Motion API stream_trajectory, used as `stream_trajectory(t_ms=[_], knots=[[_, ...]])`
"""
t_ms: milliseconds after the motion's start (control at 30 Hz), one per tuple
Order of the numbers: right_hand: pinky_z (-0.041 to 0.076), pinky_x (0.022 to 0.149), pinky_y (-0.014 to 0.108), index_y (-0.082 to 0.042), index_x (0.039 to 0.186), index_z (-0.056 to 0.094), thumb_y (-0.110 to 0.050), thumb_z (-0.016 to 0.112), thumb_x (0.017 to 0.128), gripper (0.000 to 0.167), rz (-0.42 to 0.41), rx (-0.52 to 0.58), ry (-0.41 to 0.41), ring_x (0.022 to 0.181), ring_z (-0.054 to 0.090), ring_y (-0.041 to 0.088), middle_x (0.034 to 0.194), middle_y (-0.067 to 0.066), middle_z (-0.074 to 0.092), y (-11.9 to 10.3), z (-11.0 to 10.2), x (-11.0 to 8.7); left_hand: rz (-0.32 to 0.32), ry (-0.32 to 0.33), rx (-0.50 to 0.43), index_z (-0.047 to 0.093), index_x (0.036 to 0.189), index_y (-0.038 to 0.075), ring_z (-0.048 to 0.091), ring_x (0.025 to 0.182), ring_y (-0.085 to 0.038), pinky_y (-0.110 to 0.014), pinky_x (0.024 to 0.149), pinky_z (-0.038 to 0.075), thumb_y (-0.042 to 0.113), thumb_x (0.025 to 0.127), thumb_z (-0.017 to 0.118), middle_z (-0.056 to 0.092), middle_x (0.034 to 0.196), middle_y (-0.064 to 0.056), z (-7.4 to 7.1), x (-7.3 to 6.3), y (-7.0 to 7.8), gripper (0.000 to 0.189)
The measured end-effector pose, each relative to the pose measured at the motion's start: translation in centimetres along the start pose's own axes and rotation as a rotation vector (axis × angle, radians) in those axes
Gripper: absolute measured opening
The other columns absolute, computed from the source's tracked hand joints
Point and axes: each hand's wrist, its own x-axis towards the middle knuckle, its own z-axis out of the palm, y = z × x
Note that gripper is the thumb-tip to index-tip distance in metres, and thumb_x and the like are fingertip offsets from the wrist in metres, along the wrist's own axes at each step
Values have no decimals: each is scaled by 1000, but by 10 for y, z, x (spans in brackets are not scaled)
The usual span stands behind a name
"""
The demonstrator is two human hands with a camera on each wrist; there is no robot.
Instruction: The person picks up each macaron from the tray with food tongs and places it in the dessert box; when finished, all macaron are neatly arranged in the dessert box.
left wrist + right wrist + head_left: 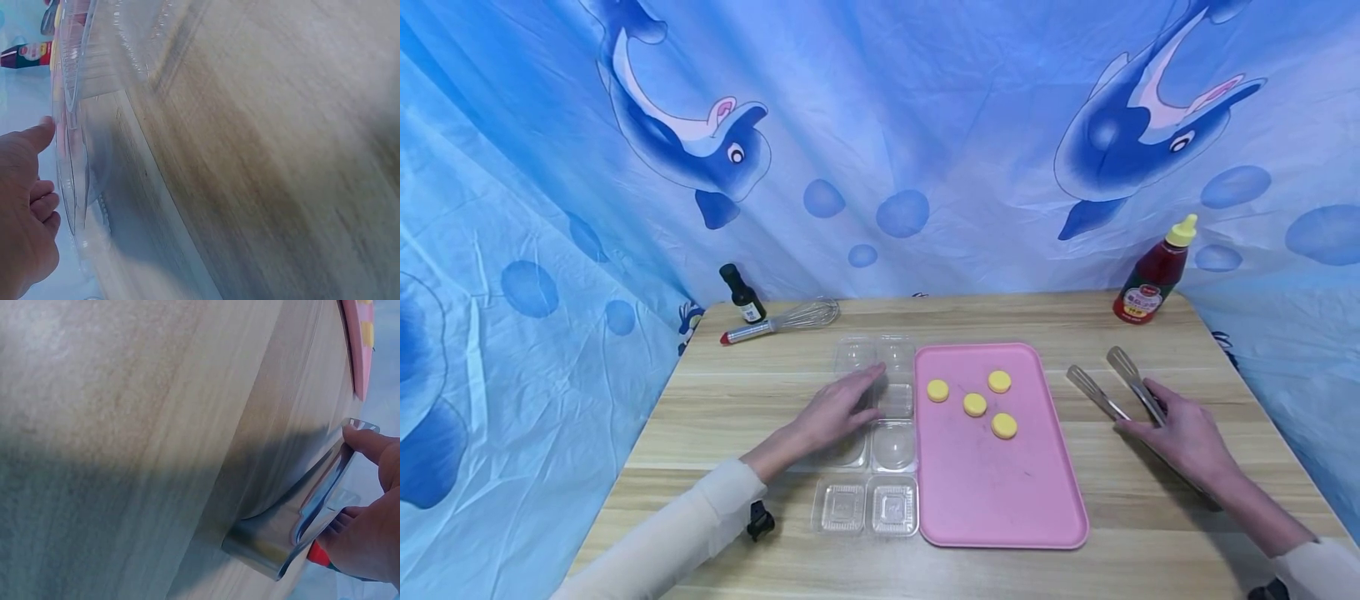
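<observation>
My left hand [842, 406] lies over several clear plastic boxes [893, 446], thumb spread from the fingers, at the left side of a pink tray [1000, 508]. In the left wrist view, the thumb of this hand [28, 206] is right at a box's clear edge [72, 169]. Beyond the tray's right side, my right hand [1183, 433] grips metal tongs [1138, 392], thumb on one arm and fingers on the other. Their slotted tips point away from me and stand apart. The right wrist view shows the tongs' bent end [269, 544] close over the table.
Several yellow round pieces [974, 405] lie on the tray's far half. At the back left are a small dark bottle [743, 296] and a whisk [782, 321]. A red sauce bottle [1152, 279] stands at the back right. A blue dolphin curtain [887, 150] hangs behind the table.
</observation>
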Motion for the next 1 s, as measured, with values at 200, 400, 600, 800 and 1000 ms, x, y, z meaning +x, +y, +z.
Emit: stream_trajectory(t_ms=[200,400,600,800,1000], knots=[[50,89,72,21,147,43,-26,87,89,86,-30,-7,47,114,56,61,133,50,51,1,2,0,-15,-5,-5,41,160,-1,47,146,-43,-59,122,36,28,99,78,45,161,-24,1,2,-1,77],[53,83,68,20,143,48,-18,87,87,78,-52,-1,75,108,61,57,129,49,55,0,4,-2,-16,3,-4,43,159,-1,49,144,-44,-61,121,38,28,99,78,48,159,-25,2,3,0,75],[51,86,67,14,149,47,-16,86,87,79,-55,31,72,114,58,56,136,47,53,-10,2,-3,-41,-4,-2,45,159,2,50,144,-41,-57,122,38,29,97,80,51,157,-22,0,4,2,75],[55,76,39,13,146,53,-10,90,82,77,-113,45,79,102,63,46,135,43,57,-29,0,-3,-65,-15,3,47,158,4,51,144,-39,-56,122,38,32,98,79,51,158,-19,-1,6,2,74],[43,64,21,9,143,59,-11,93,80,74,-192,44,76,90,62,34,130,40,63,-50,0,-3,-54,-9,16,47,158,3,52,143,-39,-57,121,40,32,97,80,53,156,-20,-1,6,2,75]])
